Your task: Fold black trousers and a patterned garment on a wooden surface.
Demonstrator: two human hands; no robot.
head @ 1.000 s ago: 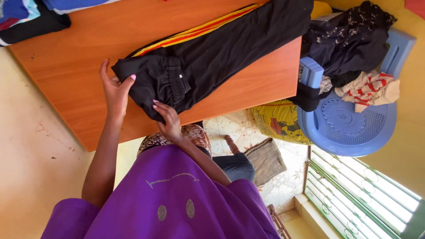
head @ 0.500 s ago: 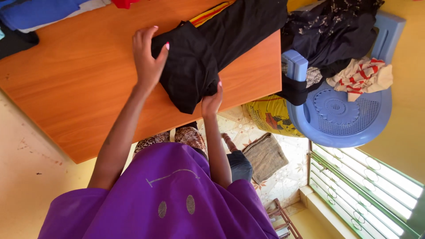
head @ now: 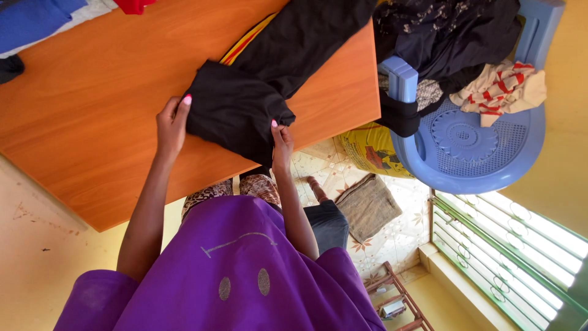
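The folded trousers (head: 245, 104) lie on the counter (head: 92, 116) near its front edge, a hand at either side, with the clothes-laden chair (head: 478, 159) just right of the counter.

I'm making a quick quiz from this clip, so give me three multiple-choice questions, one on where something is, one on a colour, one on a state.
1. Where does the black trousers' folded end lie?
A. on the orange table
B. on the floor
C. on the chair seat

2. What colour is the plastic chair?
A. green
B. blue
C. white

3. How are the hands placed?
A. both in the air
B. one behind the back
C. both on the cloth

Answers: 1 A, the fold rests on the tabletop. 2 B, its seat and arms are light blue. 3 C, the left hand and right hand each touch an edge of the fold.
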